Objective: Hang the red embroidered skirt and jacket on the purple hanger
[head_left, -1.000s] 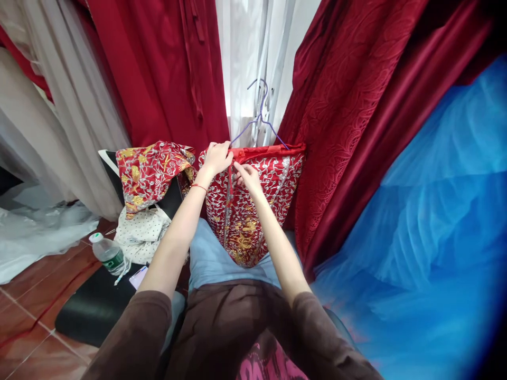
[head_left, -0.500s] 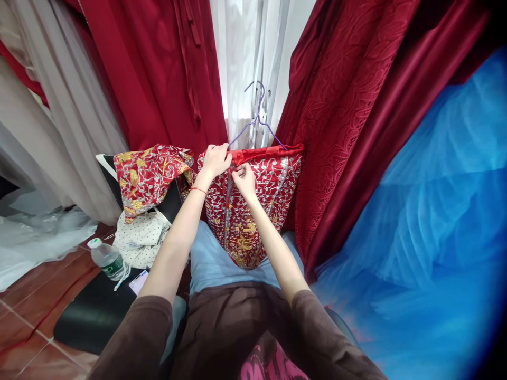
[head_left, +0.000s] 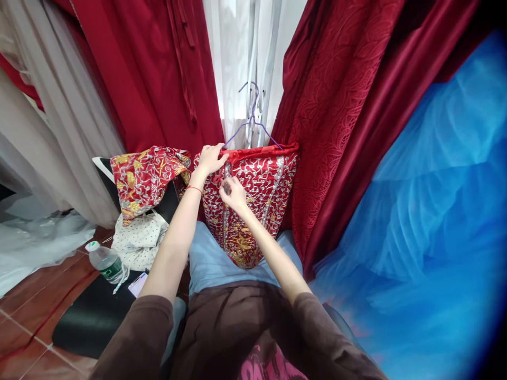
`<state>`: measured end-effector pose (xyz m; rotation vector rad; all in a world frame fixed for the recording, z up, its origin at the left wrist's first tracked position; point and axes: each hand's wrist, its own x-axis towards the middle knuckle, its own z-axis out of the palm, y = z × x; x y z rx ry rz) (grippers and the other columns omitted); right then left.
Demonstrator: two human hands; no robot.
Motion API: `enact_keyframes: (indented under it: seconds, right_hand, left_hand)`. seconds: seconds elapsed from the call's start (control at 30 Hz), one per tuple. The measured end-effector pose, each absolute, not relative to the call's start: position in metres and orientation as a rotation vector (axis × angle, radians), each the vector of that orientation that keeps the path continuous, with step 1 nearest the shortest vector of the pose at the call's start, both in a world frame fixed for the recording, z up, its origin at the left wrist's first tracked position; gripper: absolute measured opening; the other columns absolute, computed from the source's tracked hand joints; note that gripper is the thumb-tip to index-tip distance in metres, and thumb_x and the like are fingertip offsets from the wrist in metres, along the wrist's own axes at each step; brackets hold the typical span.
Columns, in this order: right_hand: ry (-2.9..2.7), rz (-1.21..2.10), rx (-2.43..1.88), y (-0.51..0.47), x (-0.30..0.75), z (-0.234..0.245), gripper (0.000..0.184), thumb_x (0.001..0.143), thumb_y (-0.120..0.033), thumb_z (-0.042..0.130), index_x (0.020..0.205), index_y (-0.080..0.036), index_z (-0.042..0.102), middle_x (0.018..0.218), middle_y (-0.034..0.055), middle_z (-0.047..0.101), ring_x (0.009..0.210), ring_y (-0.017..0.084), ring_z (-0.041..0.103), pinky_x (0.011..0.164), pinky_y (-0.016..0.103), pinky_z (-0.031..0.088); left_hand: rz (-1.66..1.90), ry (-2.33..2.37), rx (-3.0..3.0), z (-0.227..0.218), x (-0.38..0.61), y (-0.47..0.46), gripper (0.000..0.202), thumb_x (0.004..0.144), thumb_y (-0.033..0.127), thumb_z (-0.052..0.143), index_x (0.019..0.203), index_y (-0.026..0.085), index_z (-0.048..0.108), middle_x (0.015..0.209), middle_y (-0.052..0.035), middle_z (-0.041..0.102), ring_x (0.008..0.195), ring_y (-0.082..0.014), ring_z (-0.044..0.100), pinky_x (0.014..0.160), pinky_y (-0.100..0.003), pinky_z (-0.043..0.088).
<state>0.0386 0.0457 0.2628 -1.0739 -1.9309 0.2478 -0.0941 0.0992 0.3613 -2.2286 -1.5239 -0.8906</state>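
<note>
A red garment with silver and gold embroidery (head_left: 261,182) hangs from a purple wire hanger (head_left: 252,120), and its lower end rests between my knees. My left hand (head_left: 210,159) is closed over the garment's top edge, near the hanger's left end. Just below and to the right, my right hand (head_left: 234,194) is curled in a pinch in front of the embroidered cloth. A small red loop or cord (head_left: 217,179) shows beside its fingertips. Whatever the pinch holds is too small to make out.
On the left, a matching embroidered piece (head_left: 144,177) drapes over a black chair, above white dotted cloth (head_left: 137,243). A water bottle (head_left: 106,262) and a pale card (head_left: 137,285) lie on the black seat (head_left: 85,316). Dark red drapery (head_left: 340,105) and blue tulle (head_left: 431,221) fill the right.
My right hand has moved down and slightly left, away from the garment's top edge. My left hand stays on that edge. The whole view has shifted slightly.
</note>
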Motion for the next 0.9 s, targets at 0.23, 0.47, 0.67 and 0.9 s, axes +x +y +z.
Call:
enact_keyframes:
  seconds: [0.23, 0.47, 0.67, 0.9]
  right_hand:
    - [-1.916, 0.048, -1.151, 0.053, 0.047, 0.302, 0.055, 0.09, -0.025, 0.04, 0.144, -0.021, 0.044, 0.125, 0.0141, 0.061, 0.095, 0.026, 0.063, 0.078, 0.039, 0.054]
    - [-2.112, 0.067, -1.266, 0.054, 0.05, 0.302, 0.064, 0.09, -0.026, 0.041, 0.152, -0.014, 0.028, 0.099, 0.0134, 0.072, 0.088, 0.029, 0.068, 0.083, 0.045, 0.054]
    - [-2.128, -0.061, -1.405, 0.052, 0.045, 0.299, 0.064, 0.093, -0.024, 0.041, 0.154, -0.011, 0.027, 0.099, 0.018, 0.073, 0.089, 0.03, 0.07, 0.083, 0.044, 0.052]
    - [-2.155, -0.204, -1.479, 0.054, 0.049, 0.308, 0.06, 0.095, -0.022, 0.039, 0.154, -0.015, 0.032, 0.102, 0.0207, 0.073, 0.092, 0.032, 0.07, 0.083, 0.044, 0.05]
  left_hand:
    - [-0.799, -1.654, -2.294, 0.373, -0.096, 0.098, 0.042, 0.095, 0.031, 0.042, 0.13, 0.017, 0.059, 0.12, -0.0117, 0.072, 0.107, -0.0248, 0.063, 0.102, -0.038, 0.041]
    - [-0.774, -1.657, -2.265, 0.37, -0.096, 0.101, 0.041, 0.091, 0.029, 0.047, 0.128, 0.018, 0.06, 0.117, -0.0106, 0.072, 0.107, -0.0261, 0.063, 0.102, -0.038, 0.042]
    - [-0.78, -1.631, -2.267, 0.369, -0.097, 0.101, 0.045, 0.087, 0.03, 0.052, 0.129, 0.016, 0.059, 0.119, -0.0131, 0.071, 0.107, -0.0283, 0.063, 0.102, -0.039, 0.043]
    - [-0.752, -1.618, -2.302, 0.371, -0.095, 0.098, 0.05, 0.082, 0.028, 0.057, 0.13, 0.015, 0.058, 0.116, -0.0124, 0.071, 0.106, -0.0288, 0.063, 0.101, -0.039, 0.043]
